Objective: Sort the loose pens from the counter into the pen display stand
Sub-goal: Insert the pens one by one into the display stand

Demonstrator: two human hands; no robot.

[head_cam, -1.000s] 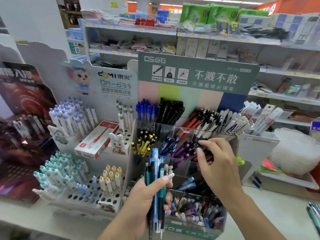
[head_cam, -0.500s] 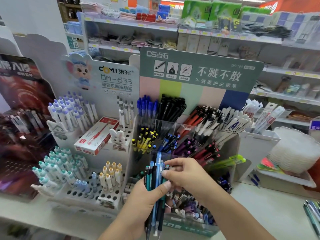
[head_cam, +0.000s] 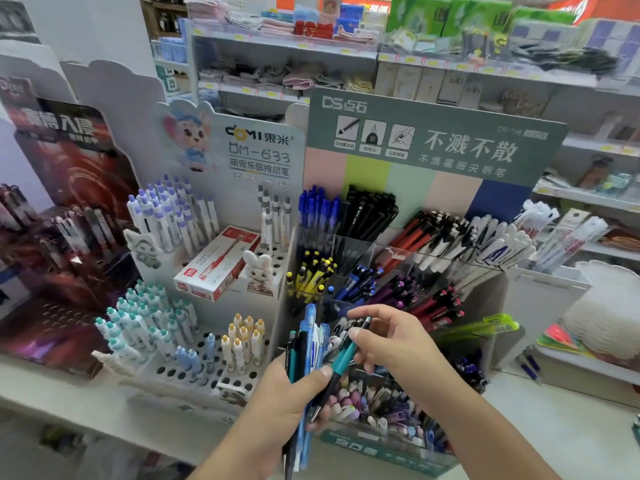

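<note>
The left hand (head_cam: pixel 277 400) is gripping a bundle of loose pens (head_cam: pixel 306 344), fingers and thumb curled round the barrels low in the middle of the view; the pens are standing roughly upright in the fist, blue, teal and dark ones fanning out above the thumb and poking out below the palm. The right hand (head_cam: pixel 394 344) is pinching a teal pen (head_cam: pixel 343 358) near its dark clip end between thumb and fingertips; this pen is slanting up and to the right, its lower part lying across the bundle against the left thumb, so the two hands are meeting just in front of the stand.

The pen display stand (head_cam: pixel 429 140), with its green header card and pastel stripes, is sitting on the white bench (head_cam: pixel 561 431) right behind the hands. Its clear compartments are holding sorted groups: blue pens (head_cam: pixel 317 209) and black pens (head_cam: pixel 370 209) in the back row, red-and-black and white ones further right, yellow-topped pens (head_cam: pixel 311 275) and dark blue ones in the middle row, purple and dark red ones to the right of those. A green highlighter (head_cam: pixel 485 325) is lying tilted at the stand's right side. The front bin below the right wrist is holding a jumble of mixed pens.

To the left, a white peg-hole stand (head_cam: pixel 242 140) with a cartoon mouse is carrying white pens and a red pen box (head_cam: pixel 216 265)
</note>
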